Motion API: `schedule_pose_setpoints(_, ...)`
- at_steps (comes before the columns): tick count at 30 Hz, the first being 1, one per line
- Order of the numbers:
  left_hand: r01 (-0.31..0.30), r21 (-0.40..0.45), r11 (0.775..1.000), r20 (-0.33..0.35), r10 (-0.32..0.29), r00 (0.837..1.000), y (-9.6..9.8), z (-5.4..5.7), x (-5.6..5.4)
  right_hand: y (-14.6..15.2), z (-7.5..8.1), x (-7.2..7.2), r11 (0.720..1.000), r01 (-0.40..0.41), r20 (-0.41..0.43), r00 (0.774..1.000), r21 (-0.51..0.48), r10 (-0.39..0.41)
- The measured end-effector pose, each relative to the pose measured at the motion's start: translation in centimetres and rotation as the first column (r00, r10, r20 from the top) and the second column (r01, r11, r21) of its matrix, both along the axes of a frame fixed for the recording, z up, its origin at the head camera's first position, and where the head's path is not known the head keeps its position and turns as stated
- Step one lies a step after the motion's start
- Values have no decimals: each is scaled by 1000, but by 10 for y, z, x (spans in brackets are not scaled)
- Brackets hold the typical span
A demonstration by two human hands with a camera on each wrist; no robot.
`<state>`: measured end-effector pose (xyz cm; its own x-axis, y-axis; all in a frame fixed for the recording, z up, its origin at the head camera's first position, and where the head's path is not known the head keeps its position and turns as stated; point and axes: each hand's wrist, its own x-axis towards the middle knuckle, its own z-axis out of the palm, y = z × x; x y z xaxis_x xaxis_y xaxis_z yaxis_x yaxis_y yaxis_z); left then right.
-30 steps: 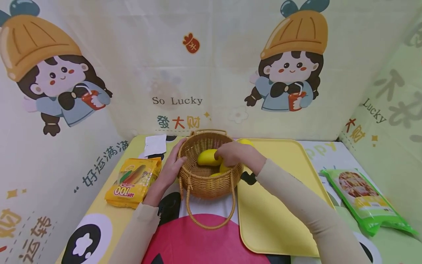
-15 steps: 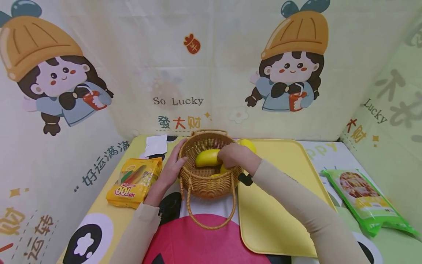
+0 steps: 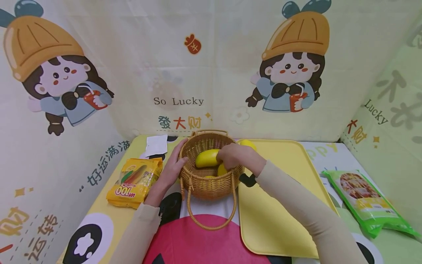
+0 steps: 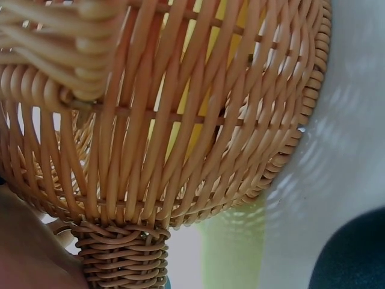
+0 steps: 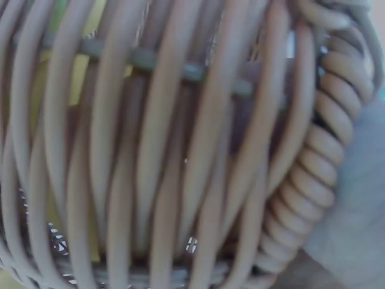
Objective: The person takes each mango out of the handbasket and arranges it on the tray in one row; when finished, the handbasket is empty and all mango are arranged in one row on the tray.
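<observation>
A round wicker basket stands mid-table, its opening tilted toward me and its front handle hanging down. My left hand holds its left rim, thumb on the near side. My right hand reaches in over the right side, its fingers at the right end of a plump, elongated yellow fruit; its fingertips are hidden. Another yellow piece shows beneath this hand, and a sliver of yellow lies low behind the front rim. Both wrist views are filled by the weave, with yellow showing through the gaps.
A yellow tray lies right of the basket. Behind the right hand, a rounded yellow item sits at the tray's far left corner. An orange candy bag and white square are left; a green-edged food bag is far right.
Over the last second the elongated yellow fruit has shifted slightly left, and the right hand has moved a little within the basket. The left hand stays on the rim.
</observation>
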<state>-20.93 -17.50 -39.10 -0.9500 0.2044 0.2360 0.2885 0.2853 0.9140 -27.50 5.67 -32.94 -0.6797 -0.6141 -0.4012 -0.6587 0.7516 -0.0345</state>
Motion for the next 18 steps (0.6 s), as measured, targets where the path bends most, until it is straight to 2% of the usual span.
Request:
schedule_pose_setpoints(5,-7,6,1000,4,7,1000,0,1,0,5,-2,-2,992,-43,-30,999,-115,39)
schedule_pose_setpoints(10,-5,3,1000,-4,5,1000,0,0,1,11,-2,-1,972,-80,-56,996,-223,70)
schedule_pose_setpoints(18,-6,-2,1000,2,6,1000,0,-2,-1,21,-7,0,892,-151,-139,985,-426,101)
